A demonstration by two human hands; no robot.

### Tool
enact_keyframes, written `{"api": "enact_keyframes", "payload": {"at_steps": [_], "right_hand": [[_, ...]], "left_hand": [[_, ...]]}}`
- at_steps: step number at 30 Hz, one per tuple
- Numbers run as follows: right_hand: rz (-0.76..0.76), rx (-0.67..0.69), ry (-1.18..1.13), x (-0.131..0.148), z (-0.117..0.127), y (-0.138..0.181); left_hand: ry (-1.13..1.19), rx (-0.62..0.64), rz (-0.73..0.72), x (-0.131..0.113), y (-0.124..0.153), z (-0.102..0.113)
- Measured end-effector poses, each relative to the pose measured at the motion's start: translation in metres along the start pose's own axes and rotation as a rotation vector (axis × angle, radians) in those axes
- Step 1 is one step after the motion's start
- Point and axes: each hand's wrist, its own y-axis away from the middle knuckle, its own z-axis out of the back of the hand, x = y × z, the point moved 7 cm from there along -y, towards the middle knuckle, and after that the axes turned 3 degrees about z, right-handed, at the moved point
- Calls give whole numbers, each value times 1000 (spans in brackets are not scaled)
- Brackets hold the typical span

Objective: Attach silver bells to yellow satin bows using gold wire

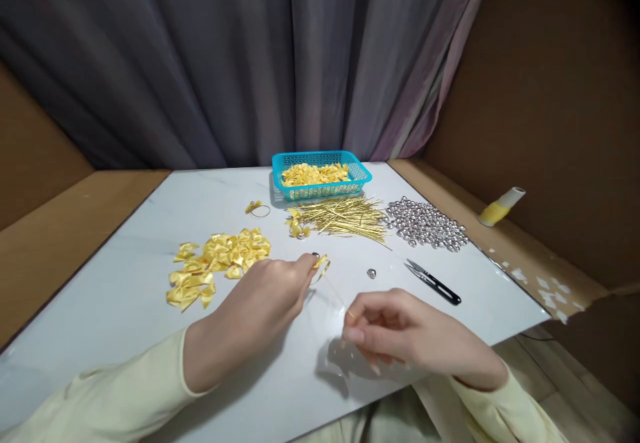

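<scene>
A small yellow satin bow (321, 261) sits on a thin gold wire (336, 292), which curls into a loop beside the bow and then runs on straight. The bow is well in front of the teal basket (325, 192), towards the person. The left hand (255, 306) has thumb and forefinger pinched together on the bow, right at the fingertips. The right hand (415, 336) pinches the wire's other end, further still from the basket; black snips (434, 282) lie in front of the basket, off to its right
</scene>
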Motion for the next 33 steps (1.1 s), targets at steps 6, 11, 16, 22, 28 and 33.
{"api": "enact_keyframes", "payload": {"at_steps": [6, 11, 16, 22, 28, 33], "right_hand": [[218, -250, 391, 22, 8, 42], [361, -367, 226, 30, 14, 51], [594, -194, -182, 32, 2, 36], [719, -118, -457, 24, -5, 30], [573, -301, -523, 12, -2, 38], [456, -567, -285, 17, 5, 40]], "left_hand": [[103, 28, 30, 5, -5, 2], [262, 134, 44, 3, -9, 7], [412, 252, 90, -4, -9, 7], [765, 382, 250, -5, -6, 0], [1017, 464, 353, -9, 0, 0], [1091, 508, 387, -12, 2, -3]]}}
